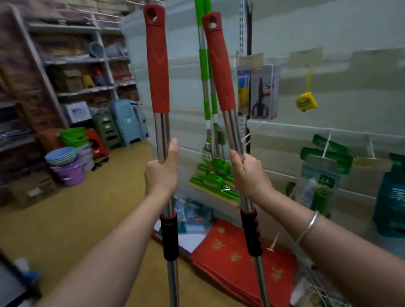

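I hold two upright mop poles, one in each hand. Each is a steel tube with a red grip at the top and a black collar lower down. My left hand (162, 172) grips the left pole (157, 59) on its bare steel, thumb pointing up along it. My right hand (248, 171) grips the right pole (220, 61), which leans slightly left at the top. Both poles run down out of the frame, so their lower ends are hidden.
Two green sponge mops (214, 172) hang on the covered rack (308, 34) behind the poles. Scissors (261, 94), a yellow tape measure (306, 101) and packaged goods hang at right. Red mats (242, 260) lie below. Buckets (69, 172), stools and shelves (78, 59) stand at left.
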A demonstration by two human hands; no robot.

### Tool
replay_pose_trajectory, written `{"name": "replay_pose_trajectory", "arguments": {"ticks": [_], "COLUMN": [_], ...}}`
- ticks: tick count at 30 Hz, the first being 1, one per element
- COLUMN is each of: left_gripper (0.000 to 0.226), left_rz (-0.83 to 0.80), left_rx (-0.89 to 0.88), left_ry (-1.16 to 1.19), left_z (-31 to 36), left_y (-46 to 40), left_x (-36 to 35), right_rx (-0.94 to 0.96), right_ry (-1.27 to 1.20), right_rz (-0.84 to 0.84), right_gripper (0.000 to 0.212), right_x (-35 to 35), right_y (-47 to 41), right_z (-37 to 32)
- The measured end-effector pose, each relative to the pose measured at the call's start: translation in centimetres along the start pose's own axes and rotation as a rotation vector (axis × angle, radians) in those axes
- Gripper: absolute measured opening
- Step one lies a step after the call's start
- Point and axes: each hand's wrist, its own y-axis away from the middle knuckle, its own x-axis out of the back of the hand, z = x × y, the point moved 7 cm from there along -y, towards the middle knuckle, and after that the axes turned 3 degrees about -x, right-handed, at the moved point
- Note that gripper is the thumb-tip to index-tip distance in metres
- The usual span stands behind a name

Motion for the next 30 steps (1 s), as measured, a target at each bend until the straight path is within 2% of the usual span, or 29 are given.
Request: {"name": "replay_pose_trajectory", "arguments": {"ticks": [11,15,23,30], "left_gripper": [0.079,0.078,0.074,0.067], "left_rz": [0.163,0.202,0.178,0.104], "left_rx": [0.075,0.064,0.023,-0.018], "left_ry": [-0.066,-0.015,-0.045,0.009], "left_z": [-4.6,-5.5,-7.8,-11.3], "left_y": [-15.6,-21.5,-32.7,-44.7], "left_x": [4.2,4.6,5.5,5.2], "right_rx": [0.087,0.101,0.124,0.089], "right_ry": [-0.101,-0.137,-0.161,-0.139], "right_rz": [-0.12,-0.141,-0.157,-0.07], "right_gripper": [0.048,0.053,0.051,0.051], "right_x": [-13.2,-17.4,-24.7,-31.0], "right_y": [-14.5,-20.2,-29.5,-38.2], "right_z": [-5.2,-6.9,-10.3,-12.4]}}
